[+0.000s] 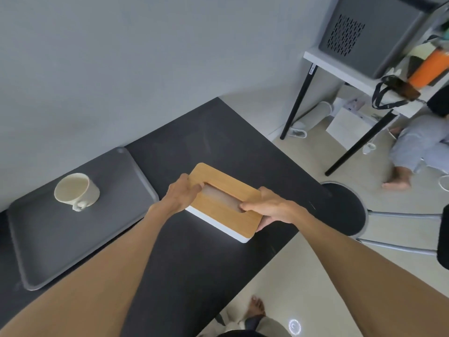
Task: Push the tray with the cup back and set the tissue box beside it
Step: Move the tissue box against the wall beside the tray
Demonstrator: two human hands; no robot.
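A white tissue box [220, 198] with a wooden lid sits on the black table [194, 259], right of the tray. My left hand [182, 193] grips its left end, thumb at the slot. My right hand [269, 207] grips its right end, fingers wrapped under the edge. The grey tray [60, 244] lies at the left, its far edge against the wall. A cream cup [76, 190] stands upright on the tray's far part, handle toward me.
A grey wall runs along the table's far side. A black round stool [345, 207] stands just past the table's right edge. Further right are a white side table [340, 71] with a grey bin, and a person sitting on the floor [418, 147].
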